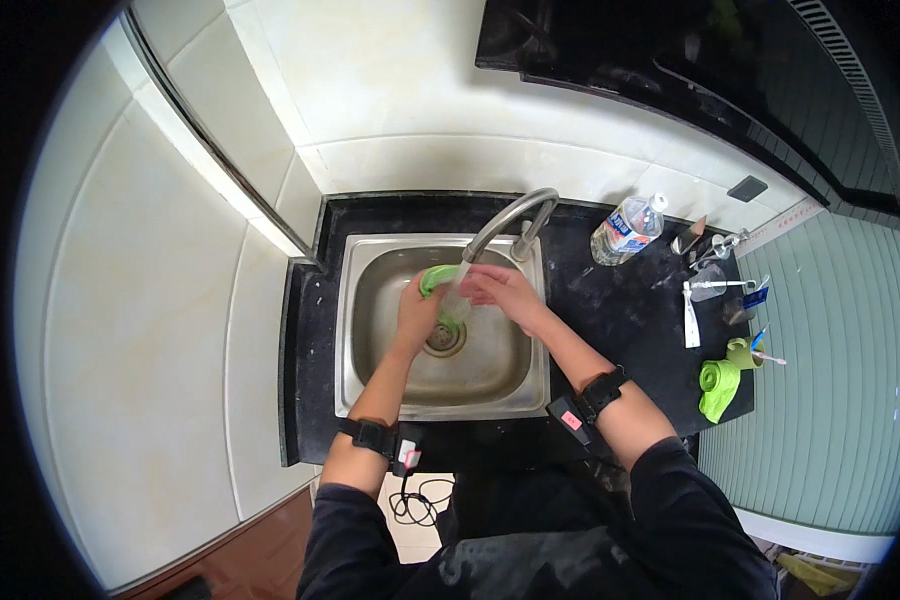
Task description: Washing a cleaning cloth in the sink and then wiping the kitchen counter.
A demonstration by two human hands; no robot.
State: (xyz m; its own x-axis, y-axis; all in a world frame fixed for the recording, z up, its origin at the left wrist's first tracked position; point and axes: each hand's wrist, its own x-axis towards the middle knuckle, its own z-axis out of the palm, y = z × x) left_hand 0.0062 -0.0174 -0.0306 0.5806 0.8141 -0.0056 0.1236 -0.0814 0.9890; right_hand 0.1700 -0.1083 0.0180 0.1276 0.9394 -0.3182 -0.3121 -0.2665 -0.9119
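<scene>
Inside the stainless steel sink [487,375], my left hand [418,311] grips a bright green item [438,279], which looks like a cloth but is blurred by water. A lower bit of its green shows just above the drain [444,339]. My right hand [504,294] is beside it, fingers stretched toward the stream. Whether those fingers hold part of the green item is unclear. Water runs from the gooseneck faucet [504,223] between my hands.
On the black countertop [592,330] to the right stand a plastic bottle [624,232] and a green cup [741,352] with toothbrushes. A toothpaste tube [691,319] and a rolled green cloth [718,388] lie nearby. A black cabinet or appliance [607,45] overhangs the upper right.
</scene>
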